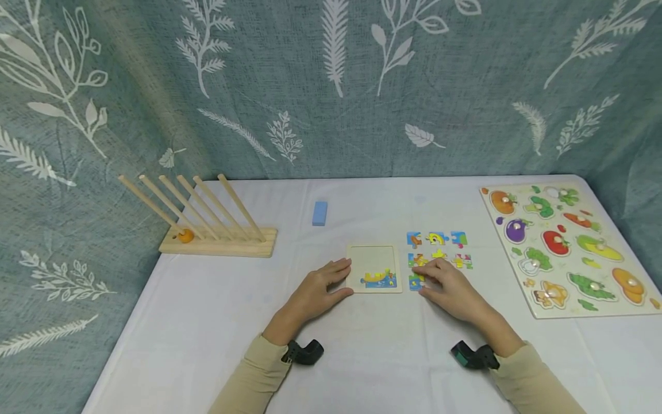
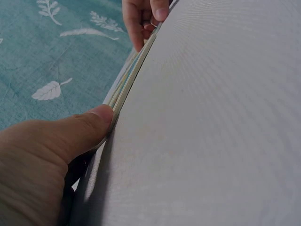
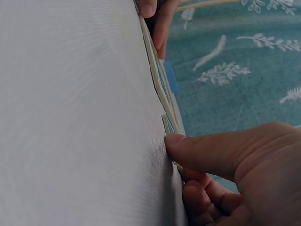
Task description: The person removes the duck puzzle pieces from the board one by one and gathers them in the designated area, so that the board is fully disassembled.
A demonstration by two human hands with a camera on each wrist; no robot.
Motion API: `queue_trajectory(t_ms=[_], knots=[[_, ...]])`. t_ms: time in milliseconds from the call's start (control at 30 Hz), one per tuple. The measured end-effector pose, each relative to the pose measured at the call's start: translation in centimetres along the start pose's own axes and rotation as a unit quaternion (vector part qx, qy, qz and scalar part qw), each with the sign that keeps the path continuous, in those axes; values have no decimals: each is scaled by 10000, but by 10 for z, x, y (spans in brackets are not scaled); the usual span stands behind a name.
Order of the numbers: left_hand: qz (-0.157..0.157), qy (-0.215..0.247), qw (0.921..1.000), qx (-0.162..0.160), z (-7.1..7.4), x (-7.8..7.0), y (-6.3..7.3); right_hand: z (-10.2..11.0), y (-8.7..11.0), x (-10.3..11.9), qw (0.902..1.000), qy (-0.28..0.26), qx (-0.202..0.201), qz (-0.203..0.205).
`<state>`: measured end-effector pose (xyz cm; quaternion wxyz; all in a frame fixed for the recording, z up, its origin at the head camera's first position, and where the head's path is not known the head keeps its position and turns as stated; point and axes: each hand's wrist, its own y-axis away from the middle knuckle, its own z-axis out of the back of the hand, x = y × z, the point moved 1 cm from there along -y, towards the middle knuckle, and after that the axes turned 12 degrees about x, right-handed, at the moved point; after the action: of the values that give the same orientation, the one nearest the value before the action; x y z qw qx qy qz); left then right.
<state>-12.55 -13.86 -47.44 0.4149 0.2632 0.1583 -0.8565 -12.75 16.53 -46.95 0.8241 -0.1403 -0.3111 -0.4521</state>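
Note:
A small wooden jigsaw tray (image 1: 372,256) lies on the table, with joined yellow and blue pieces (image 1: 380,279) along the bottom of its recess. My left hand (image 1: 318,290) rests against the tray's left side, thumb near the lower corner and fingers higher up. In the left wrist view the left thumb (image 2: 89,125) touches the tray's edge. Right of the tray, my right hand (image 1: 455,290) pinches a puzzle piece (image 1: 415,282) at the lower left of a group of loose pieces. Beyond it lie several others, including a yellow and white piece (image 1: 437,238). The right hand partly covers the nearer ones.
At the left stands a wooden peg rack (image 1: 222,247) with tall slanting rods and an orange bead (image 1: 185,236). A blue block (image 1: 319,213) lies behind the tray. A large vegetable knob puzzle board (image 1: 566,276) covers the right side. A patterned curtain (image 1: 362,126) hangs behind the table.

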Motion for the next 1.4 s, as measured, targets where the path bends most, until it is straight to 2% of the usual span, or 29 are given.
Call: queue_trajectory(t_ms=[233,533,1167,1400], knots=[[-28,-23,10000,-30,0,0,1,4,2,4,9998,-67,-40,-155],[-47,-31,10000,-10,0,0,0,6,0,12,9993,-174,-250,224],[93,26,9999,119,1,0,1,-11,-46,46,9952,-574,459,642],[78,28,9999,106,1,-1,1,-18,-56,52,9949,-231,848,488]])
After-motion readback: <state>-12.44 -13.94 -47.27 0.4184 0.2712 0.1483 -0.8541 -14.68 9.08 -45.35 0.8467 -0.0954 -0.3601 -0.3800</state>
